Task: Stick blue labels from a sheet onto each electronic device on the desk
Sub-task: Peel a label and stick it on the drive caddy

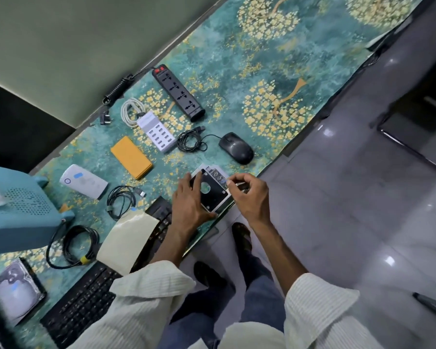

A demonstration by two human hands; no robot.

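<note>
A silver and black drive caddy (212, 188) lies at the desk's near edge. My left hand (190, 201) rests on its left side and holds it down. My right hand (249, 193) hovers over its right end, thumb and forefinger pinched on a small blue label (227, 182) touching the caddy's top. The curled label sheet (129, 238), backing side up, lies over a black keyboard (86, 306), with one blue label (134, 209) showing at its far tip. A white power bank (83, 181) and a hard drive (15, 290) each carry a blue label.
On the teal flowered desk cover (237, 71) lie a black power strip (178, 93), white multi-port charger (156, 131), yellow case (131, 157), black mouse (235, 147), several coiled cables and a blue box (18, 210) at left. Grey floor (350, 197) lies right of the desk.
</note>
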